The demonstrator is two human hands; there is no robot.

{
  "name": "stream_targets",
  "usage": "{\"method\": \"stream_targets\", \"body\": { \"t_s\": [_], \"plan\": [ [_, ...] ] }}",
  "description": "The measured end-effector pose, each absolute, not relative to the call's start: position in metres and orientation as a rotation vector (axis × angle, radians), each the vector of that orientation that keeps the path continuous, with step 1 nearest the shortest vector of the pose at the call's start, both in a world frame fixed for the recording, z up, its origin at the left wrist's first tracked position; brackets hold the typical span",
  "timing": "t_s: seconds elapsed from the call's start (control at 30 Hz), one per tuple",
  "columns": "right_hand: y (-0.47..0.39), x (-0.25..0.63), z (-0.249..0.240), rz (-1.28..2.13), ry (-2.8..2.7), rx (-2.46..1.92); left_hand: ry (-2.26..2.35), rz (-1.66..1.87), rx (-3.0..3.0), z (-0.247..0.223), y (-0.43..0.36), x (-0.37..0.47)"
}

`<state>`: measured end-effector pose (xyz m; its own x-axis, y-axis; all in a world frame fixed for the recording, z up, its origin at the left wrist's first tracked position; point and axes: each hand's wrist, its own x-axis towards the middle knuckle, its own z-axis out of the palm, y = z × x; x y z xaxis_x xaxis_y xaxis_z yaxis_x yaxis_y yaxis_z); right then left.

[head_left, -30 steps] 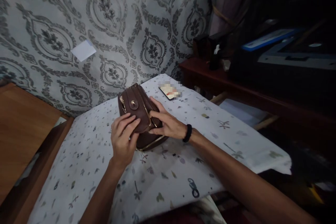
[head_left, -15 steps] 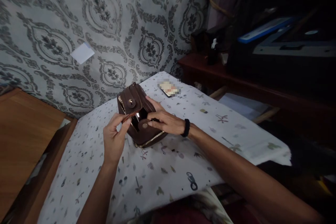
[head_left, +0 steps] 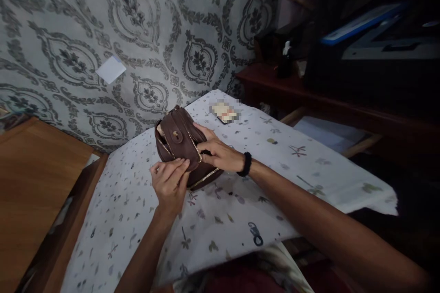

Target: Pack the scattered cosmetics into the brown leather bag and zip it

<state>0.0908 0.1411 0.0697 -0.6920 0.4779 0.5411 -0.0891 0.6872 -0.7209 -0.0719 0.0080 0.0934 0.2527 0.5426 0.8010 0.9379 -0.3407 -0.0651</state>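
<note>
A brown leather handbag (head_left: pixel 182 144) with gold-toned zips and a round clasp lies on the patterned cloth. My left hand (head_left: pixel 171 179) is closed on the near edge of the bag's flap, fingers on top and thumb hidden beneath. From the right, my right hand (head_left: pixel 218 152) grips the bag's side at the zipped opening, with some fingertips out of sight inside it. A dark band circles my right wrist. Most of the bag's inside is covered by the flap. Something pale shows in the gap at its left side.
A phone-like flat item (head_left: pixel 225 112), blurred on top, lies behind the bag on the white tablecloth (head_left: pixel 275 210). Wallpaper with a white paper (head_left: pixel 111 69) rises behind. A wooden cabinet (head_left: pixel 37 192) stands left. At right are a dark red desk (head_left: pixel 275 84) and a small bottle (head_left: pixel 285 59).
My left hand has brought the flap down toward me, over the opening that showed the bag's dark inside. My right hand stays at the bag's right side. The view has shifted slightly.
</note>
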Motion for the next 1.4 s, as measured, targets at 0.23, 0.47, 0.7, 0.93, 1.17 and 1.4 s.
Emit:
{"method": "stream_targets", "body": {
  "t_s": [0.23,0.47,0.7,0.93,1.17,1.4],
  "plan": [
    [0.14,0.093,0.071,1.015,-2.124,-0.283,-1.244,-0.692,-1.942,0.083,0.012,-0.068],
    [0.142,0.097,0.075,1.044,-2.147,-0.277,-1.251,-0.666,-2.001,0.078,0.006,-0.073],
    [0.142,0.103,0.083,1.118,-1.836,-0.35,-1.518,-1.017,-1.879,0.086,-0.004,-0.096],
    [0.132,0.089,0.078,0.953,-1.918,-0.432,-1.851,-1.288,-1.96,0.085,0.027,-0.104],
    [0.134,0.093,0.08,0.926,-1.955,-0.398,-1.633,-0.852,-2.244,0.101,0.009,-0.1],
    [0.132,0.094,0.079,0.876,-2.014,-0.385,-1.464,-1.078,-2.107,0.112,0.016,-0.097]
  ]
}}
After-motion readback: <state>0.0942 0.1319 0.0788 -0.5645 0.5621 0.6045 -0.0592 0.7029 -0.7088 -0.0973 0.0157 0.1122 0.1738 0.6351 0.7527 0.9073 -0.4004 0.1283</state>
